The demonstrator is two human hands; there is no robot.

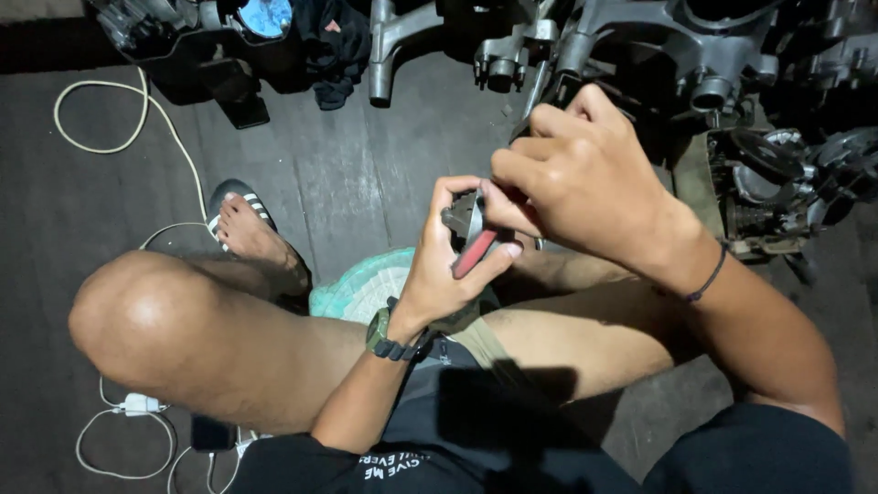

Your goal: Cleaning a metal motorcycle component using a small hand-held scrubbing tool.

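Gripping a small grey metal part with a red edge (pixel 471 233) in the left hand (pixel 444 265) above the lap, right hand (pixel 572 178) pinching its far upper end, engine castings (pixel 695 55) lying beyond.

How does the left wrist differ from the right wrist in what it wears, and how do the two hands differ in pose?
The left hand wears a dark watch with a thick strap; the right hand wears only a thin dark cord bracelet. The left hand grips a small tool with a red handle from below; the right hand comes from above and pinches at its top. Both hands are bare and meet at the same tool.
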